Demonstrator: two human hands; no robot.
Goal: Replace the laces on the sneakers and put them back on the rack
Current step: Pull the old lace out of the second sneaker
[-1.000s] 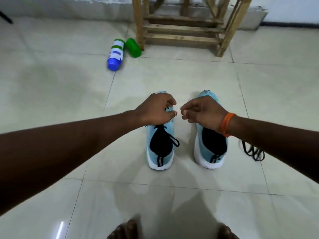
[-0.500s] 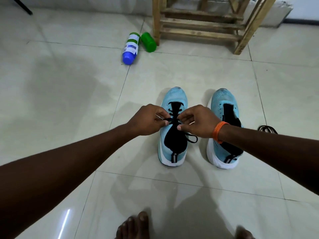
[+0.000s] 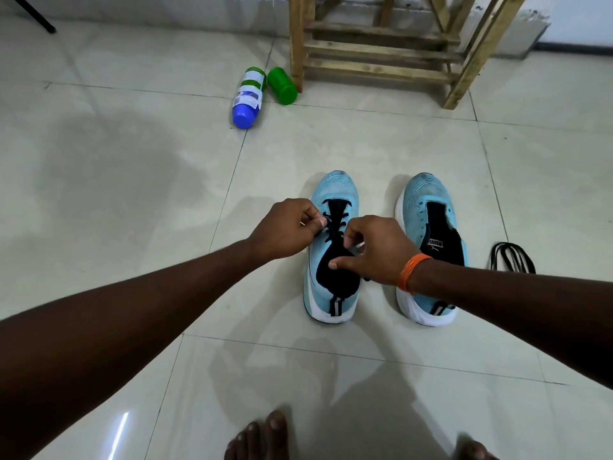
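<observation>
Two light-blue sneakers stand side by side on the tiled floor, toes pointing away from me. The left sneaker (image 3: 333,190) has a black lace (image 3: 335,220) threaded through its front eyelets. My left hand (image 3: 285,232) pinches the lace at the sneaker's left side. My right hand (image 3: 374,250), with an orange band at the wrist, pinches the lace over the tongue. The right sneaker (image 3: 421,194) has no lace in it. A loose black lace (image 3: 512,257) lies coiled on the floor to its right.
A wooden rack (image 3: 381,51) stands against the far wall. A blue-capped bottle (image 3: 247,97) and a green bottle (image 3: 282,86) lie on the floor by its left leg. My bare toes (image 3: 258,436) show at the bottom edge.
Both hands dropped from above the sneakers onto the left sneaker and took hold of its lace. The view tilted, so the sneakers sit lower and further right.
</observation>
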